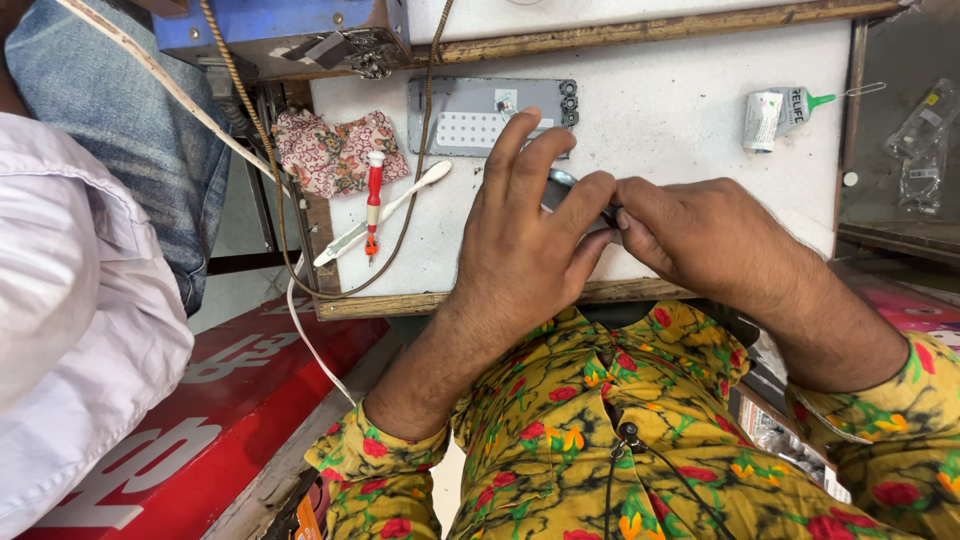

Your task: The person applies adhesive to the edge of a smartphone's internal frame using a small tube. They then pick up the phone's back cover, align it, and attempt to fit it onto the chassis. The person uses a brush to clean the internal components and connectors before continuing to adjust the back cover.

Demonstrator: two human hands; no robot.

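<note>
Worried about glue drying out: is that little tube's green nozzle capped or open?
Cannot tell: the glue tube lies on its side on the white table, nozzle tip too small to judge.

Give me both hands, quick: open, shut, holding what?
Left hand: fingers pinched on a small dark part, index and middle raised.
Right hand: fingertips closed on the same part.

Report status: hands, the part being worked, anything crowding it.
Left hand and right hand both pinch a small dark metal-edged part, mostly hidden. Grey perforated phone frame just behind. Red-handled screwdriver and white toothbrush lie left, apart.
</note>
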